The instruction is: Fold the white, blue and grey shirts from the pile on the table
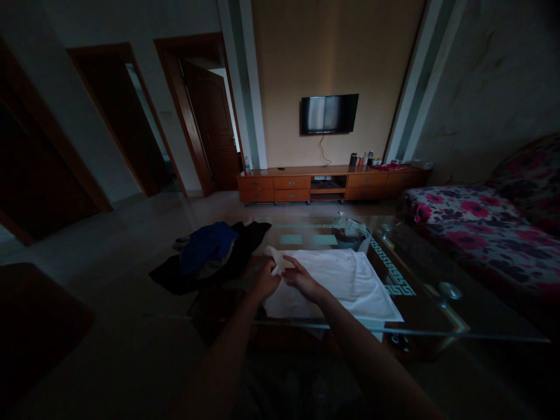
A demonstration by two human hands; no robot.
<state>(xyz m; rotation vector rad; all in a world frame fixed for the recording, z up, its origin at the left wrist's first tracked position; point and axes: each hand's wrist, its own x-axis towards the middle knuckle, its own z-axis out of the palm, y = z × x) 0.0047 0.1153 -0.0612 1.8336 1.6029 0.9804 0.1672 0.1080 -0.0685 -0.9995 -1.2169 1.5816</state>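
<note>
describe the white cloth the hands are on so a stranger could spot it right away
Start at the glass coffee table in the middle of the room. The white garment lies spread flat on it, with the left hand gripping its near-left edge and the right hand resting on it. Unlike the crumpled dark and blue clothes pile beside it, it is pale and smoothed out.

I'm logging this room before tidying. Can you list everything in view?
white cloth: 1, white, spread flat on the table
glass table: 1, clear with patterned edge, foreground
clothes pile: 1, blue and black, table's left end
TV: 1, black, on the far wall
cabinet: 1, orange-brown wood, below the TV
sofa: 1, pink floral, right
left hand: 1, gripping the cloth's edge
right hand: 1, flat on the cloth
</note>
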